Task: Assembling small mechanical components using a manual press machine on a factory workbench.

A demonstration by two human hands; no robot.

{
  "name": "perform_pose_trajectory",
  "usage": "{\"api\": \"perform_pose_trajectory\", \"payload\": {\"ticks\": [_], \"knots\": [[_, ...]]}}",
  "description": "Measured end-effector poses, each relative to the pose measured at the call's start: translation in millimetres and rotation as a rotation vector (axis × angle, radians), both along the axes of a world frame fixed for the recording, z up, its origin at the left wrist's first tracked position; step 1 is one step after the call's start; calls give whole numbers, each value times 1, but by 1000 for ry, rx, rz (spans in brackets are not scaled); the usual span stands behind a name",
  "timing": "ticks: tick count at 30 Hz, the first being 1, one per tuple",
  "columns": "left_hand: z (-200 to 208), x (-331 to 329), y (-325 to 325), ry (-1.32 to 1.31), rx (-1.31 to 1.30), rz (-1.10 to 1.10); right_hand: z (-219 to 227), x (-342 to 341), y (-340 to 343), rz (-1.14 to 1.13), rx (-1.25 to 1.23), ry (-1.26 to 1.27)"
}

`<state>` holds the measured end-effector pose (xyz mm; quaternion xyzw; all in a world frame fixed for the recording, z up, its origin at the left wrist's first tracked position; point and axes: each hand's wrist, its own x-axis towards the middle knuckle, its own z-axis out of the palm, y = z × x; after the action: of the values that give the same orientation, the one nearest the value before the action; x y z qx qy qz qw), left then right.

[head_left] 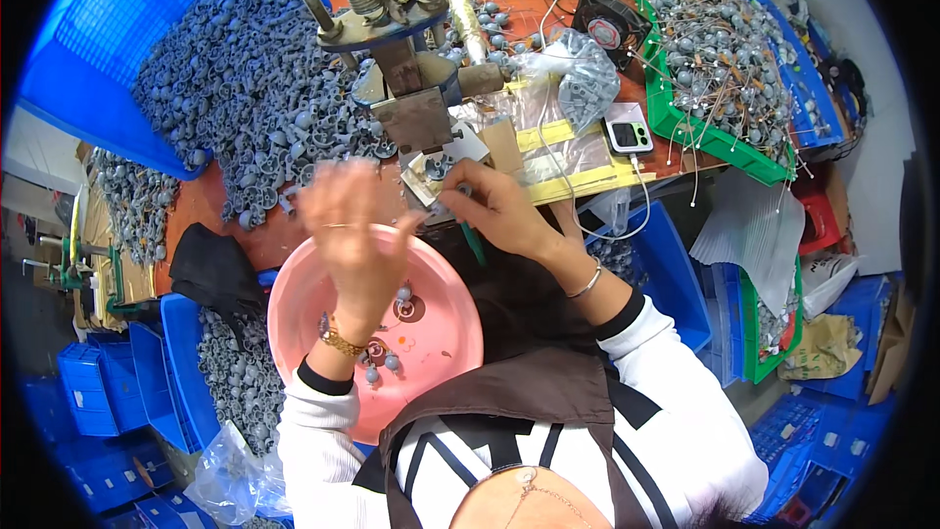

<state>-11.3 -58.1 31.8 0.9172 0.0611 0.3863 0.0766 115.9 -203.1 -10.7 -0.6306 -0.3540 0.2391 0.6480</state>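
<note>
My left hand [350,235] is smeared by motion above the far side of a pink basin [468,321], close to the heap of grey plastic parts; whether it holds anything is unclear. In the basin lie several small grey ball-shaped pieces [392,362]. To the right, my right hand [501,214] has thumb and fingers pinched together just below the metal head of a bench press [416,120]. A slim green tool [473,243] sticks down from those fingers; its kind is hard to make out. Beside the fingertips, a small grey part [438,167] sits on the press's base.
Grey cup-shaped parts [259,88] spread from a blue crate [73,88] over the red-brown table. A green tray [676,122] of wired parts stands at right, near a fan [609,27], a phone [629,134] with a cable and a clear bag [587,83]. Blue bins [186,362] flank me.
</note>
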Motion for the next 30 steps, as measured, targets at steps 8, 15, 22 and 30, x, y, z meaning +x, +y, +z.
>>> {"api": "perform_pose_trajectory", "payload": {"ticks": [8, 15, 22, 30], "knots": [[-25, 24, -2, 194, -734, -136, -12, -3, 12, -126, 5, 112], [-46, 51, 14, 264, -619, -43, -14, -1, 19, -378, -338, -646], [-30, 57, 17, 314, -543, -149, 36, 129, 19, -248, 121, 4], [-37, 54, 6, 234, -532, -28, 131, 52, 1, -224, 502, -345]]}}
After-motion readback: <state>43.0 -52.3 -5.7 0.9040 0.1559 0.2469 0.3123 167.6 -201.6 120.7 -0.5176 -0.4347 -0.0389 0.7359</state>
